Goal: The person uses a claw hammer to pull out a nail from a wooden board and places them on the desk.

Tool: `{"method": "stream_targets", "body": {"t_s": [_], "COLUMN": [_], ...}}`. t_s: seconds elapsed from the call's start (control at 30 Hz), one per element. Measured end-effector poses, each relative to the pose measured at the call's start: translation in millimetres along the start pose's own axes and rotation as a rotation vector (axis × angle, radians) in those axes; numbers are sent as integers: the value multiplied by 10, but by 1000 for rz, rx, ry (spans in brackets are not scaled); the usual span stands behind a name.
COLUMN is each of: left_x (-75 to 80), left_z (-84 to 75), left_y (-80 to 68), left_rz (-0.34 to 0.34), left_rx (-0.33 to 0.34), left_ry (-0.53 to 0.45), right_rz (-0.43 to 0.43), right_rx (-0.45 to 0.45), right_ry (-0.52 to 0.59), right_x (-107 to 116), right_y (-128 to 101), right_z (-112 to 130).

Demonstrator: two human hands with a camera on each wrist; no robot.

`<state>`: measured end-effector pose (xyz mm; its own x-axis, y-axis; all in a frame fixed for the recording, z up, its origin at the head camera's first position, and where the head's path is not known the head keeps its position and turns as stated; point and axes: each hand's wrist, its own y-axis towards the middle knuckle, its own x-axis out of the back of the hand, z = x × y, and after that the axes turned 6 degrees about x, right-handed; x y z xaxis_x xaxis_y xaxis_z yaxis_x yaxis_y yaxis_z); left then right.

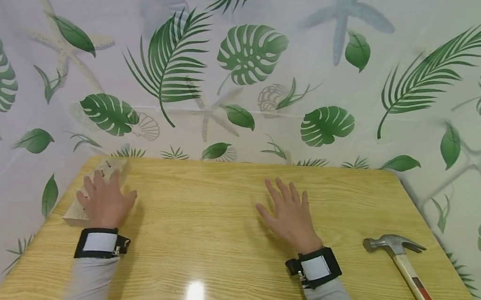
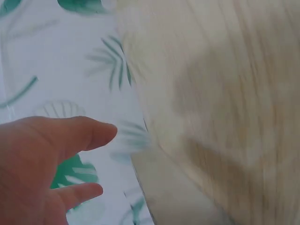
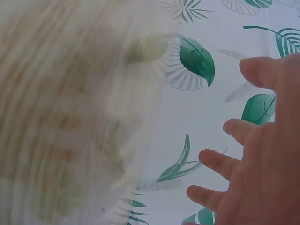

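Yellowish wood tops the table [image 1: 198,210]; in the head view the left hand [image 1: 106,203], fingers apart, is over a block [image 1: 75,214] near the far left corner, contact unclear; a careless press could meet its nails [image 1: 108,164], dark against pale wood. The right hand [image 1: 291,216], fingers apart, holds nothing; a hammer [image 1: 406,267] lies by the right edge. Left wrist view: digits parted; right wrist view: likewise.

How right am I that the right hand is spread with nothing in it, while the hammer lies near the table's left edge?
Not quite: the hammer lies near the table's right edge, as the head view shows. The right hand is indeed spread with nothing in it.
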<state>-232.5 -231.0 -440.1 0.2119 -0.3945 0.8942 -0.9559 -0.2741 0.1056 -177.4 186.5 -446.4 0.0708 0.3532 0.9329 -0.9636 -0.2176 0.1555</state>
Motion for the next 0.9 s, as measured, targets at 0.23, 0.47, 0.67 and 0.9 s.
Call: {"method": "stream_targets", "body": {"t_s": [0.23, 0.47, 0.67, 0.9], "left_x": [160, 170, 183, 223], "left_z": [408, 495, 498, 454], "left_y": [140, 170, 161, 48], "left_rz": [140, 214, 219, 256], "left_rx": [158, 166, 150, 75], "left_ry": [-34, -36, -15, -29], "right_rz": [7, 10, -10, 27], "right_rx": [7, 13, 38, 29], "right_ry": [9, 7, 38, 82], "right_x": [-46, -74, -25, 15], "right_y": [-13, -21, -8, 2], "right_z": [-20, -56, -68, -101]}}
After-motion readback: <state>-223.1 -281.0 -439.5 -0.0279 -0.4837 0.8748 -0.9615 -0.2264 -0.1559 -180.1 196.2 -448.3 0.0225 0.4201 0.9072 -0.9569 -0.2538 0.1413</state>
